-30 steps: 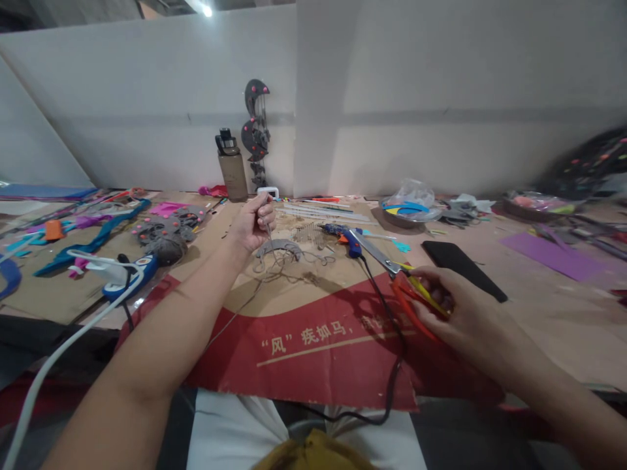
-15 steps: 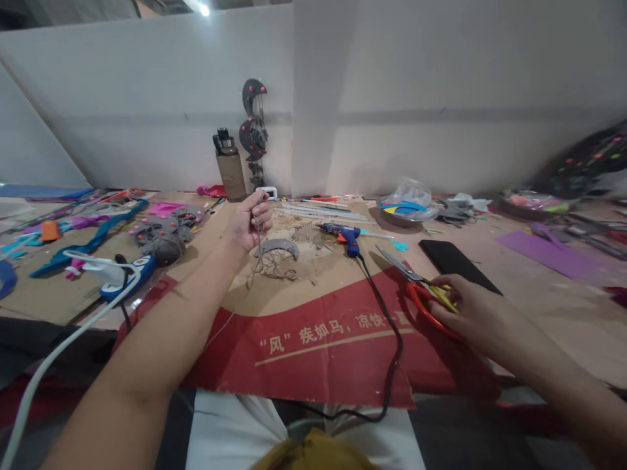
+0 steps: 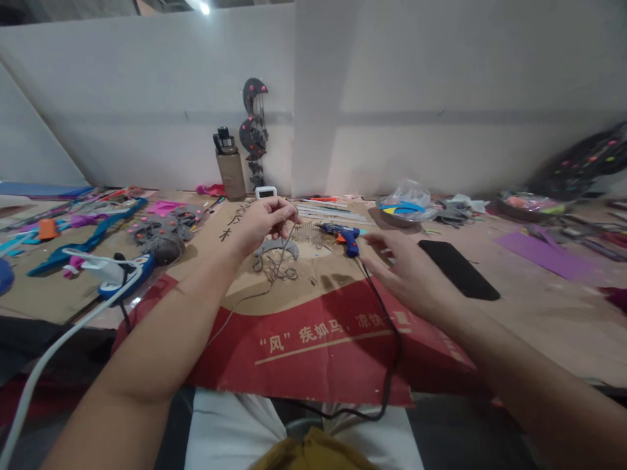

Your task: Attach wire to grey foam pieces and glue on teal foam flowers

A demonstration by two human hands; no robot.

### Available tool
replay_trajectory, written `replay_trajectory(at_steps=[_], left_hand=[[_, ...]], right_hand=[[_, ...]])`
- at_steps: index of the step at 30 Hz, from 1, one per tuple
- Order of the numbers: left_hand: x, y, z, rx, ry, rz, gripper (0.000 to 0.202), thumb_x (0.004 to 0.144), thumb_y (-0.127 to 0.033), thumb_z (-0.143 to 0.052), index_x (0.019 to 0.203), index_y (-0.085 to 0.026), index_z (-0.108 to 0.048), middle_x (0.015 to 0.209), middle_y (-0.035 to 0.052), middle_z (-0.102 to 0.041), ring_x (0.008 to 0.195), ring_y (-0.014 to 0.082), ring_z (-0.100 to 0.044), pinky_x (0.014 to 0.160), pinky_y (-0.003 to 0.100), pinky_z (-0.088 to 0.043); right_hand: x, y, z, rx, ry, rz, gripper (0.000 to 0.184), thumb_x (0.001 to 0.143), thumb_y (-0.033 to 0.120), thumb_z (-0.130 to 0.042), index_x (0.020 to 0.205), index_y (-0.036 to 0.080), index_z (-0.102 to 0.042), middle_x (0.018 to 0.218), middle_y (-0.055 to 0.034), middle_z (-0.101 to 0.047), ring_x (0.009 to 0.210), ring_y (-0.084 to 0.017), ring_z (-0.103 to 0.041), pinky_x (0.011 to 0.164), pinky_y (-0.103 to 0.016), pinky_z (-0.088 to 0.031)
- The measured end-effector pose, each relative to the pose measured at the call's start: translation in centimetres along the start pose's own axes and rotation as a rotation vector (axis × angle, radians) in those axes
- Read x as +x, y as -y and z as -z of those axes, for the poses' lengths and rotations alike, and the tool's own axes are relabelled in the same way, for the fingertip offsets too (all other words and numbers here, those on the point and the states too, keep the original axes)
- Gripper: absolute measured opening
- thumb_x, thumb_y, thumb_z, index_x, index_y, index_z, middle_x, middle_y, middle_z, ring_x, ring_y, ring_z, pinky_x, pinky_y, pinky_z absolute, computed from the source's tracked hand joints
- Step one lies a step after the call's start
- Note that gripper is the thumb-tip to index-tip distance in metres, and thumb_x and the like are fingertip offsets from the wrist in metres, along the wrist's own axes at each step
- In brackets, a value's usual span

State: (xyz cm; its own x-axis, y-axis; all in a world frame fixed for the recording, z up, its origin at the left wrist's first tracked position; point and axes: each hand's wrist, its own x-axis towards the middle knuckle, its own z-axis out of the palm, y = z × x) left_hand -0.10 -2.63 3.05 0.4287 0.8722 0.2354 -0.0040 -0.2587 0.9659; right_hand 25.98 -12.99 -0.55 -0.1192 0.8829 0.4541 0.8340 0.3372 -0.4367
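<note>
My left hand (image 3: 269, 225) pinches a strand of grey yarn (image 3: 279, 264) that hangs from its fingertips down to a loose tangle on the cardboard. Just below that hand lies a grey crescent-shaped piece (image 3: 289, 248), partly covered by the yarn. My right hand (image 3: 399, 267) hovers over the board with fingers apart and nothing in them. Closest to it is a blue glue gun (image 3: 349, 240), lying on its side, its black cord running toward me. No scissors show in the current view.
A red and tan cardboard sheet (image 3: 313, 365) covers the table before me. Around it are a black phone (image 3: 458, 269), a bottle (image 3: 230, 170), a power strip (image 3: 130, 277), a grey yarn ball (image 3: 166, 248), and a plastic-wrapped bowl (image 3: 406, 205). Dark crescents (image 3: 253, 130) hang against the white partition.
My right hand has let go of the red-and-yellow scissors and moved left toward the glue gun. My left hand has shifted right and slightly lower, still holding the yarn.
</note>
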Motion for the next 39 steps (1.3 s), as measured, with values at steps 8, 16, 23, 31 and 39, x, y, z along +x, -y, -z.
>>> replay_trajectory(at_steps=[8,16,23,31,39], left_hand=[[-0.6,-1.0,-0.1,0.241,-0.09,-0.042,0.022,0.081,-0.036,-0.064,0.079,-0.014,-0.068,0.055,-0.0018,-0.056,0.045,0.0052,-0.044,0.044,0.019,-0.029],[0.4,1.3,1.2,0.236,-0.152,-0.032,0.02,0.081,-0.032,-0.065,0.072,-0.015,-0.067,0.055,-0.0026,-0.053,0.044,0.0046,-0.04,0.044,0.019,-0.029],[0.7,2.8,0.5,0.017,0.03,0.104,0.022,0.08,-0.035,-0.068,0.075,-0.014,-0.064,0.085,0.0089,-0.069,0.059,0.0072,-0.058,0.04,0.015,-0.024],[-0.4,1.5,-0.6,-0.292,0.371,0.193,0.028,0.079,-0.038,-0.071,0.078,-0.013,-0.057,0.068,0.004,-0.065,0.039,0.0026,-0.044,0.034,0.015,-0.022],[0.1,-0.6,1.2,-0.626,-0.059,0.087,0.015,0.087,-0.022,-0.062,0.077,-0.013,-0.055,0.063,-0.0026,-0.055,0.044,0.0013,-0.046,0.037,0.01,-0.031]], right_hand=[[8.4,8.0,-7.9,1.047,0.117,-0.216,0.037,0.076,0.032,-0.066,0.109,0.021,-0.054,0.101,-0.0077,-0.066,0.092,-0.019,-0.062,0.087,-0.038,-0.047],[7.9,6.5,-9.6,1.306,0.08,-0.26,0.023,0.073,0.04,-0.07,0.077,0.018,-0.063,0.067,0.0033,-0.055,0.063,-0.009,-0.05,0.069,-0.027,-0.043],[8.3,5.7,-8.4,1.163,-0.078,-0.246,0.024,0.079,0.042,-0.059,0.084,0.018,-0.064,0.065,0.0034,-0.051,0.061,-0.01,-0.046,0.063,-0.026,-0.04],[8.7,5.2,-8.7,1.133,-0.09,-0.185,0.021,0.077,0.041,-0.062,0.08,0.021,-0.061,0.078,0.0008,-0.058,0.073,-0.012,-0.053,0.069,-0.028,-0.047],[7.5,6.5,-9.3,1.42,0.397,-0.155,0.038,0.082,0.054,-0.059,0.098,0.021,-0.061,0.079,-0.0008,-0.062,0.068,-0.012,-0.057,0.071,-0.03,-0.047]])
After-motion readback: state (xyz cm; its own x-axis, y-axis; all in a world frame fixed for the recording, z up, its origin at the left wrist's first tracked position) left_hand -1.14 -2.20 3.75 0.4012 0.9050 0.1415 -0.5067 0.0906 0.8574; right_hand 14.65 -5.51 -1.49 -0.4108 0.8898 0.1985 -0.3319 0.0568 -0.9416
